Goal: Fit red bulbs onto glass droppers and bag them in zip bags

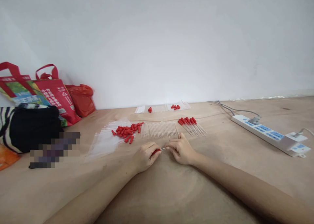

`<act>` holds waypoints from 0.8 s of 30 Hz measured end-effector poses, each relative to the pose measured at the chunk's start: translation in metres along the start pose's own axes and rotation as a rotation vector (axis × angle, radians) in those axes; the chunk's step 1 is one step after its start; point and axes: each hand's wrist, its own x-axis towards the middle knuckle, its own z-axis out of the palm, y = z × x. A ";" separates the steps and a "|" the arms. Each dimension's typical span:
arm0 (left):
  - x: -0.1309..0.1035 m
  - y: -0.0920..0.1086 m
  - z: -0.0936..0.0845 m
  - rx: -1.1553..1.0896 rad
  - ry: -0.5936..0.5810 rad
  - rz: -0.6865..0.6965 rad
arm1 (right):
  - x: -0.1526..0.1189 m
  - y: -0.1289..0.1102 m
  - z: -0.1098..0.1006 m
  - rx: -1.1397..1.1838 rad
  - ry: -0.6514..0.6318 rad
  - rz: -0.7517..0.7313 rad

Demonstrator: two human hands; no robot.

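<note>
My left hand is closed around a red rubber dropper bulb, mostly hidden by the fingers. My right hand pinches a thin glass dropper tube, whose other end meets the bulb; how deep it sits inside I cannot tell. Beyond my left hand lies a loose pile of red rubber bulbs, partly on clear plastic bags. A row of bare glass tubes spreads out just past both hands. Several droppers with red bulbs on their tubes lie side by side beyond my right hand.
Near the wall, more red bulbs and tubes rest on clear bags. A white power strip with plugged-in cables stands at right. On the left are red shopping bags, a red plastic bag and black cloth.
</note>
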 end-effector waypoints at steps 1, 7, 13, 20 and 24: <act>0.000 0.000 0.000 0.001 -0.002 0.002 | 0.001 -0.002 0.000 0.002 -0.013 0.020; 0.001 0.001 -0.001 0.017 -0.010 0.020 | 0.004 -0.008 -0.001 0.046 -0.106 0.151; 0.005 -0.003 -0.007 0.012 -0.017 0.017 | 0.006 -0.008 -0.011 -0.010 -0.165 0.031; 0.001 -0.026 -0.017 0.182 0.159 -0.222 | 0.007 0.013 -0.013 -0.139 0.043 0.234; -0.003 -0.040 -0.021 0.305 0.182 -0.389 | 0.007 0.055 -0.018 -0.160 0.281 0.637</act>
